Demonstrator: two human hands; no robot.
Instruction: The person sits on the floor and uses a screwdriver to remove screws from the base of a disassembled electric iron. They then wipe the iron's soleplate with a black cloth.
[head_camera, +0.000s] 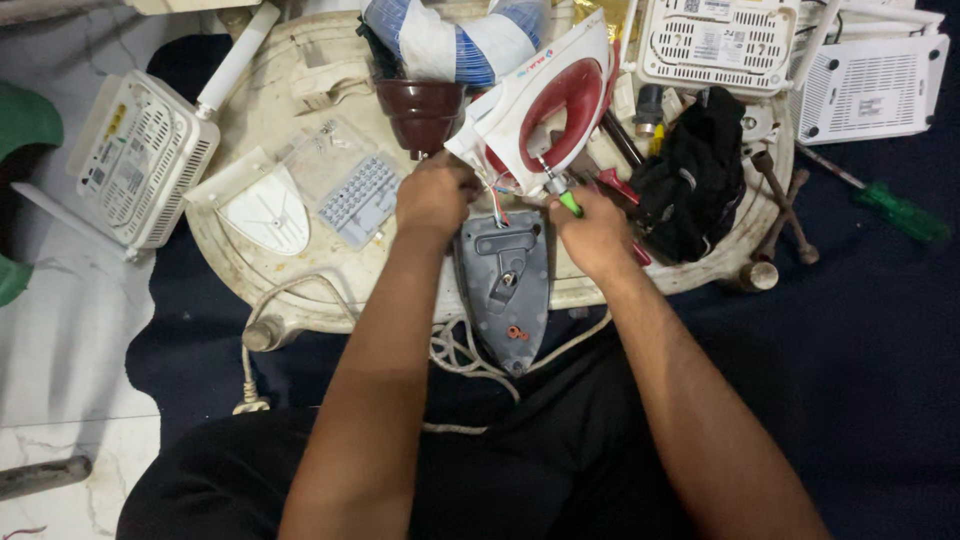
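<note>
A person sits cross-legged on a dark floor cloth (860, 380), both forearms stretched forward over a dismantled electric iron. Nearest the body, a braided white power cord (455, 350) loops across the lap and runs up to the grey soleplate (503, 285), which lies flat with its inner side up and its point toward the sitter, so the fittings on it are open to view. Just beyond it, the left hand (435, 195) is clenched around the rear of the white and red iron housing (535, 115), tilting it up and away so the coloured wires between shell and plate show in the gap. The right hand (595, 232) grips a green-handled screwdriver (567, 200), its tip angled into that same gap. All of this rests on an upturned cream plastic stool (300, 290) used as a counter, which keeps small parts within reach: a clear screw box (358, 195) and a white cover plate (265, 210) to the left, a black cloth (690, 180) to the right. Farther off lie white routers (140, 155), a brown funnel-shaped part (420, 112) and a second green screwdriver (900, 210).
</note>
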